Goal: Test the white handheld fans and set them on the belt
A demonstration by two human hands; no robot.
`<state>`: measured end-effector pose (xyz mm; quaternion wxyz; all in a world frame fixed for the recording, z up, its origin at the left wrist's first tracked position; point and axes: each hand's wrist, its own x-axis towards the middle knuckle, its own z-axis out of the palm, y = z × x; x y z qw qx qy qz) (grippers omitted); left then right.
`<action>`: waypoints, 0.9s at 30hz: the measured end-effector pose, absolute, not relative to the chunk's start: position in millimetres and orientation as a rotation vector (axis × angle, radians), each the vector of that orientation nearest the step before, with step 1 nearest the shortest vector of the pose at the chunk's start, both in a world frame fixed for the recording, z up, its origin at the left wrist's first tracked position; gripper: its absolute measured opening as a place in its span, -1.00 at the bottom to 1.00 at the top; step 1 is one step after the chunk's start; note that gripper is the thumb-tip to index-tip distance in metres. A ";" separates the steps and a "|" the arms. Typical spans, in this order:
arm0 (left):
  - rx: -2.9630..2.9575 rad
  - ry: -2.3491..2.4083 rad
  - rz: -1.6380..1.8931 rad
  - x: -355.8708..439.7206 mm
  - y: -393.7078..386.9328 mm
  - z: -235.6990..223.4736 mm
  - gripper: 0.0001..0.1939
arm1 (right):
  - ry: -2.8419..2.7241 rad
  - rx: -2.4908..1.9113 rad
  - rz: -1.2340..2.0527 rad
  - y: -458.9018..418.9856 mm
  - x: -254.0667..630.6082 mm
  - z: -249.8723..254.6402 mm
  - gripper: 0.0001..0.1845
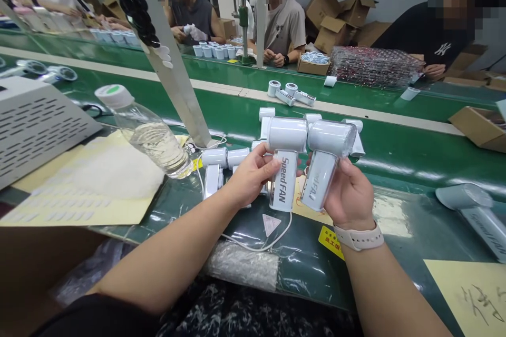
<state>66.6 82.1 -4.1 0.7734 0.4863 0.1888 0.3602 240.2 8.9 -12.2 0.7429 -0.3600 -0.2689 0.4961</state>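
Observation:
My left hand is closed around the handle of a light-blue handheld fan marked "Speed FAN". Beside it, my right hand grips a second handheld fan, whose handle leans and whose lettering is partly blurred by glare. Both fans are raised over the table, their round heads side by side at the top. Behind them lie several more fans, partly covered by my hands and the held fans. A white cable loops below, near a small triangular sticker.
A tilted water bottle and a grey vented box are at the left. One fan lies at the right. A green conveyor runs across, carrying fans. Several co-workers sit opposite, near cartons.

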 end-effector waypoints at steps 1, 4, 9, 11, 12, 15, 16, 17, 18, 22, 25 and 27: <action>1.062 0.411 0.794 66.5 82.5 -4.9 -0.32 | -0.598 -0.786 1.075 9.5 239.6 -12.0 -0.70; 1.083 0.441 0.833 67.2 84.5 -9.7 -0.28 | -0.621 -0.830 1.055 10.5 236.4 -11.2 -0.66; 1.084 0.457 0.845 69.3 87.3 -18.4 -0.25 | -0.569 -0.895 1.075 11.8 229.7 -10.5 -0.69; 1.086 0.489 0.855 69.5 87.8 -19.7 -0.26 | -0.531 -0.898 1.079 12.2 226.4 -9.6 -0.73; 1.087 0.508 0.860 69.4 87.8 -19.8 -0.26 | -0.521 -0.891 1.086 12.2 224.9 -9.1 -0.76; 1.087 0.555 0.865 69.3 87.5 -18.8 -0.27 | -0.522 -0.873 1.124 11.9 221.8 -8.3 -0.82; 1.083 0.567 0.861 69.3 87.3 -18.1 -0.27 | -0.526 -0.873 1.131 11.9 221.4 -8.4 -0.83; 1.077 0.576 0.856 69.3 87.1 -17.4 -0.27 | -0.529 -0.876 1.135 11.9 221.4 -8.8 -0.83; 1.070 0.582 0.850 69.4 86.9 -16.7 -0.27 | -0.533 -0.881 1.136 12.2 221.5 -9.3 -0.83; 1.061 0.585 0.838 69.7 86.7 -14.8 -0.28 | -0.535 -0.891 1.128 13.5 222.0 -10.4 -0.79; 1.089 0.580 0.841 69.3 87.2 -14.3 -0.28 | -0.522 -0.892 1.118 13.0 221.6 -9.3 -0.73; 1.108 0.572 0.848 68.7 87.5 -13.8 -0.29 | -0.527 -0.893 1.108 11.7 221.7 -8.5 -0.69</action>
